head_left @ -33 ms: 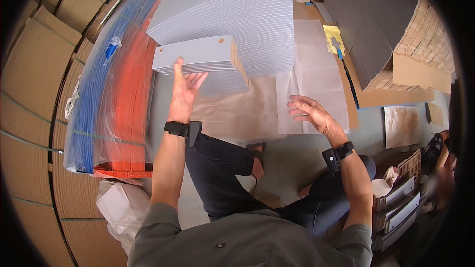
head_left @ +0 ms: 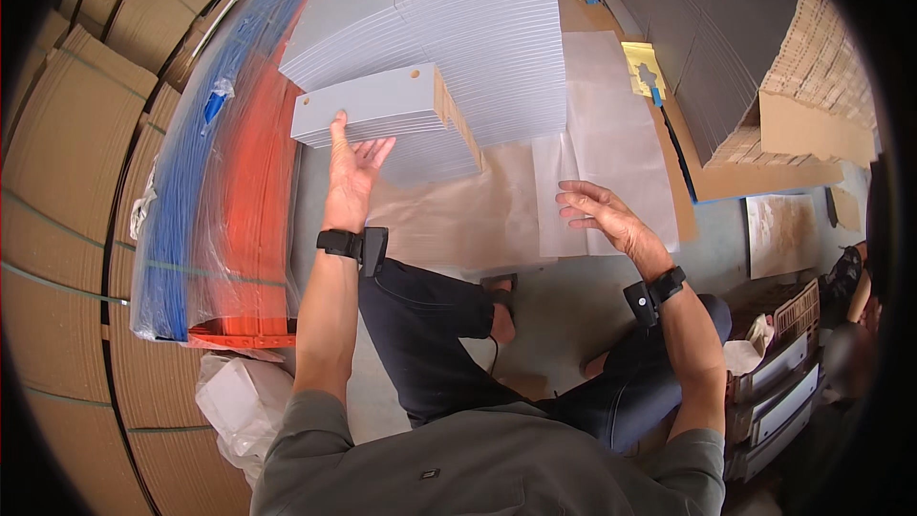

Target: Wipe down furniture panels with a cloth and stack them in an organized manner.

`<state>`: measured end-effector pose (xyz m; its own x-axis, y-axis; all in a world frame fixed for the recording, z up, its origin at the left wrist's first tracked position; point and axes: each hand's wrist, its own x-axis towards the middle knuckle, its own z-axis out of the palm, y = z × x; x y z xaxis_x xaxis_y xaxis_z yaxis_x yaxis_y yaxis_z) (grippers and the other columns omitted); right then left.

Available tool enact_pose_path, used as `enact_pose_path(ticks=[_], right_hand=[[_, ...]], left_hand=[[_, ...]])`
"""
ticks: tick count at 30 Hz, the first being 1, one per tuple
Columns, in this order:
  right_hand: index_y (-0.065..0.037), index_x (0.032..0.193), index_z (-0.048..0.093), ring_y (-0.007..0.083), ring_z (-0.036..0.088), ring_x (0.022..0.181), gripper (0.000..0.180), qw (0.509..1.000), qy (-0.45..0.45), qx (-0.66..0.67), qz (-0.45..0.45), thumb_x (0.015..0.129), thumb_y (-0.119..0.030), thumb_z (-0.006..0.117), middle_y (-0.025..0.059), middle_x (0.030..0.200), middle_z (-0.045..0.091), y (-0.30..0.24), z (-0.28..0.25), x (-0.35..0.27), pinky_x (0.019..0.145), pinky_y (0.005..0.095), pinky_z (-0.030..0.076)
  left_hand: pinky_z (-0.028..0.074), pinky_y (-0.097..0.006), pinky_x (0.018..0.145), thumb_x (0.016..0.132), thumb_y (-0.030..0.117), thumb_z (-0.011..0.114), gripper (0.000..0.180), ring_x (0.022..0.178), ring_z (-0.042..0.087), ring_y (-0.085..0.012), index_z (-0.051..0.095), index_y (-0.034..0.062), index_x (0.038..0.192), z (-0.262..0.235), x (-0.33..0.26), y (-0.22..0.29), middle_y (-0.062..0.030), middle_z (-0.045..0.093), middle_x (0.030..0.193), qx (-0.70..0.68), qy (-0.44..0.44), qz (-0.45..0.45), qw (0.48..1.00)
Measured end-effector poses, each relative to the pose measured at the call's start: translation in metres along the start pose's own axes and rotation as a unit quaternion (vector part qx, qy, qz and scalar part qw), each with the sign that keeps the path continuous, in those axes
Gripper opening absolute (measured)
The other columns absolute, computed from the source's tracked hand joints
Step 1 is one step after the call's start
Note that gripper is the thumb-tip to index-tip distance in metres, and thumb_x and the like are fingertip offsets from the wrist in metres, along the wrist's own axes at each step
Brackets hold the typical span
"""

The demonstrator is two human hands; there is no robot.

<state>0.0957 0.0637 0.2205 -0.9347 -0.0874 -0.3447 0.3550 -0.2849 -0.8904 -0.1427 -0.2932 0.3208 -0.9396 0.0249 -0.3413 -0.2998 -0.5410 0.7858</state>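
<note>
With our left hand (head_left: 351, 180), we lay a thumb on the short stack of grey panels (head_left: 373, 98), just before the tall grey stack (head_left: 478, 48); we cannot tell whether its loosely spread fingers (head_left: 381, 149) grip. Our right hand (head_left: 616, 222) hovers empty, half open.

Between the left hand (head_left: 350, 177) and right hand (head_left: 604, 214), the way lies open above the brown sheet (head_left: 454, 215). Grey panels (head_left: 478, 53) wall off the space ahead; an orange bundle (head_left: 256, 220) hems the left hand's outer side.
</note>
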Motion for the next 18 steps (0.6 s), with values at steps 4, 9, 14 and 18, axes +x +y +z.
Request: enact_pose_path(ticks=[4,9,14,18], right_hand=[[-0.005,0.148,0.050,0.0202,0.062,0.118,0.070,0.998,-0.010,-0.061,0.000,0.094,-0.046,0.071,0.0112,0.134,0.063,-0.008,0.001,0.001,0.102,0.0361,0.051],[-0.006,0.147,0.051,0.0226,0.064,0.117,0.068,0.997,-0.022,-0.067,-0.031,0.095,-0.045,0.071,0.0124,0.134,0.064,-0.023,0.001,-0.009,0.100,0.0369,0.052],[-0.009,0.146,0.052,0.0205,0.063,0.116,0.062,0.997,-0.032,-0.063,-0.038,0.096,-0.040,0.070,0.0109,0.133,0.063,-0.022,-0.001,-0.009,0.101,0.0363,0.050],[-0.010,0.146,0.052,0.0205,0.062,0.117,0.062,0.995,-0.037,-0.075,-0.055,0.096,-0.040,0.070,0.0098,0.133,0.063,-0.020,0.000,-0.011,0.102,0.0363,0.050]], left_hand=[[0.046,-0.054,0.114,0.084,0.052,0.077,0.115,0.149,0.029,-0.0411,0.008,-0.0023,0.158,0.005,0.033,0.012,-0.0281,0.016,0.159,0.018,0.044,0.001,0.999],[0.047,-0.060,0.111,0.082,0.050,0.078,0.116,0.153,0.017,-0.0414,0.005,0.0061,0.161,0.012,0.051,0.015,-0.0278,0.008,0.162,0.020,0.069,0.000,0.997],[0.046,-0.060,0.111,0.084,0.050,0.077,0.109,0.155,0.013,-0.0389,0.011,0.0106,0.161,0.016,0.060,0.017,-0.0262,0.007,0.164,0.027,0.076,-0.003,0.997],[0.047,-0.060,0.110,0.084,0.050,0.077,0.105,0.154,0.015,-0.0387,0.015,0.0125,0.161,0.013,0.067,0.019,-0.0254,0.009,0.163,0.023,0.079,-0.010,0.997]])
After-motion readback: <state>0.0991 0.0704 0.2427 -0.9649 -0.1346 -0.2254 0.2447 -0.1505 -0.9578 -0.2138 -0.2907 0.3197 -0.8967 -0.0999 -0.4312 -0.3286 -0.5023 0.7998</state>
